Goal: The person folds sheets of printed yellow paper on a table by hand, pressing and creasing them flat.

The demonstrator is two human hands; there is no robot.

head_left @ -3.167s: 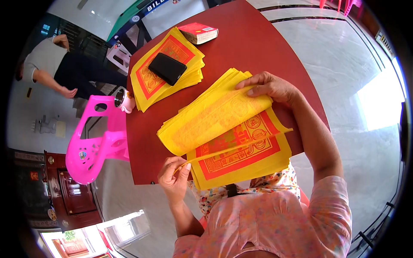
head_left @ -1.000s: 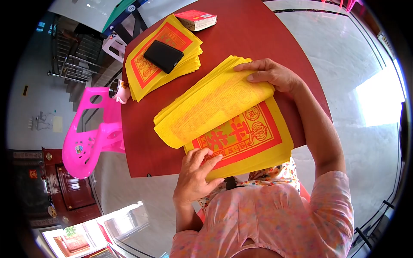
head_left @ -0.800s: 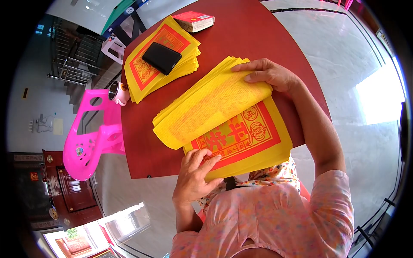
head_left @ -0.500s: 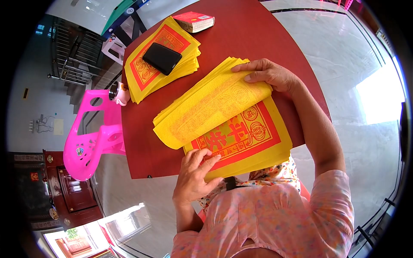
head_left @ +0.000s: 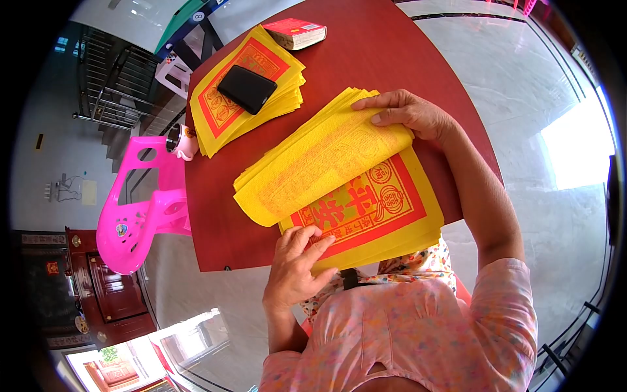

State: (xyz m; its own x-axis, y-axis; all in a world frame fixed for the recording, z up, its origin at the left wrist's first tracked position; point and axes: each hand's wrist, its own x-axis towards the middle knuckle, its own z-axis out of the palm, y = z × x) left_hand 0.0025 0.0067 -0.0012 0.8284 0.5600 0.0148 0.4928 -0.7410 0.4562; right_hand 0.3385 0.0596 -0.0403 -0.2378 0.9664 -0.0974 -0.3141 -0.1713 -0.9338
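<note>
A stack of yellow joss paper (head_left: 418, 228) with red and gold printing lies at the table's near edge. Its upper sheets (head_left: 313, 163) are folded over toward the far left, showing their plain yellow backs with the print faintly visible through. My right hand (head_left: 411, 116) is closed on the far right end of the folded sheets, thumb and fingers pinching them. At the near left corner, my left hand (head_left: 294, 268) has its bent fingers over the lower sheets and its thumb by their edge. Its fingertips are partly hidden against the paper.
A second joss paper stack (head_left: 215, 134) lies farther back on the red table (head_left: 392, 46), under a black phone (head_left: 247, 89). Behind it is a thick red-covered book (head_left: 297, 32). A pink chair (head_left: 147, 209) stands at the left, near a pink cup (head_left: 185, 142).
</note>
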